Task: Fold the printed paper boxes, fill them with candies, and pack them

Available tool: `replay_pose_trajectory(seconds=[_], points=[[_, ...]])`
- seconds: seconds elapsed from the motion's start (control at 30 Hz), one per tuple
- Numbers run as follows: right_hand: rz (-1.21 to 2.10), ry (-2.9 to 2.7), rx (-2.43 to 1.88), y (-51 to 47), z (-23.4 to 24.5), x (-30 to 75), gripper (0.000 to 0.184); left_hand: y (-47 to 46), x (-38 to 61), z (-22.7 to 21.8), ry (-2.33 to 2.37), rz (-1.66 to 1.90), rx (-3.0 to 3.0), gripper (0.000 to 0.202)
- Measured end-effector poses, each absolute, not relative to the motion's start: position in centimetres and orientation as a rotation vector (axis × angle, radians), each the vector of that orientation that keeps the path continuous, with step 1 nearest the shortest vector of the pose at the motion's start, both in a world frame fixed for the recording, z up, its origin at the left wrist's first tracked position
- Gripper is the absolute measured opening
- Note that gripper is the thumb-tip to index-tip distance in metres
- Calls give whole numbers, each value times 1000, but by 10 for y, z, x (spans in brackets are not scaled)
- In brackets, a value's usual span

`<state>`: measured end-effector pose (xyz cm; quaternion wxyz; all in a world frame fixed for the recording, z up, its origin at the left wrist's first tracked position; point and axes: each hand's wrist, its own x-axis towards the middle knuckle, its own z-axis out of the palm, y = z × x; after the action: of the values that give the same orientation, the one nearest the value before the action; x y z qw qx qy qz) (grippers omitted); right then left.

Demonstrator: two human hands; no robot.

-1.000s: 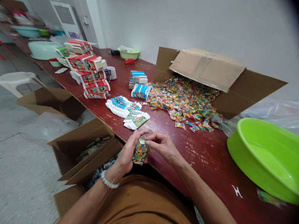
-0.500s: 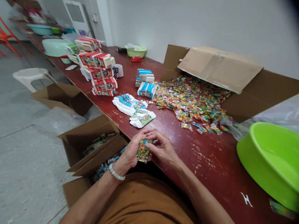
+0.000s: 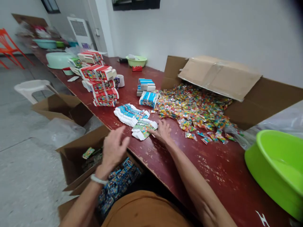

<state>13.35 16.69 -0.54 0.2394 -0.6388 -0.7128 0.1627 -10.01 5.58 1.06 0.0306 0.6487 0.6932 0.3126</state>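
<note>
My left hand [image 3: 115, 145] hovers open, fingers spread, above the cardboard box [image 3: 71, 164] beside the table. A small green packed carton [image 3: 88, 153] is in the air over that box, free of my hand. My right hand [image 3: 163, 130] reaches onto the red table [image 3: 213, 164], where its fingertips pinch the right edge of a stack of flat green cartons [image 3: 142, 127]. Just behind that stack lies a fan of flat blue cartons [image 3: 127, 112]. A heap of small colourful candy sachets [image 3: 194, 108] spills from a big carton lying on its side [image 3: 260, 97].
A green basin [image 3: 276, 170] sits at the right. Stacks of red display boxes [image 3: 100, 83] and blue boxes [image 3: 148, 93] stand further back. A second box [image 3: 118, 186] of blue packets sits near my lap, with another open carton [image 3: 61, 105] and a white stool [image 3: 30, 86] on the floor.
Both hands held the green carton together before. Now the left hand has let it go over the floor box and opened, and the right hand has moved forward to the stack of flat green cartons.
</note>
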Motion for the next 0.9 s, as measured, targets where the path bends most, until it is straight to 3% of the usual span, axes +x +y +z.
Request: replay_pose_trajectory(seconds=[0.17, 0.3, 0.47, 0.63, 0.8, 0.9], points=[[422, -1976, -1733, 163, -24, 133, 62, 88, -29, -10, 2172, 610, 2273, 47], [485, -1820, -1613, 167, -33, 139, 63, 100, -30, -12, 2166, 609, 2282, 43], [711, -1504, -1428, 180, -39, 145, 37, 97, -34, -6, 2112, 633, 2290, 41], [767, -1546, -1364, 183, -39, 153, 30, 92, -30, -10, 2032, 728, 2317, 40], [671, -1608, -1340, 167, -37, 149, 35, 92, -26, -3, 1920, 908, 2142, 36], [616, -1599, -1328, 157, -35, 146, 48, 90, -21, 6, 1787, 1125, 1936, 23]])
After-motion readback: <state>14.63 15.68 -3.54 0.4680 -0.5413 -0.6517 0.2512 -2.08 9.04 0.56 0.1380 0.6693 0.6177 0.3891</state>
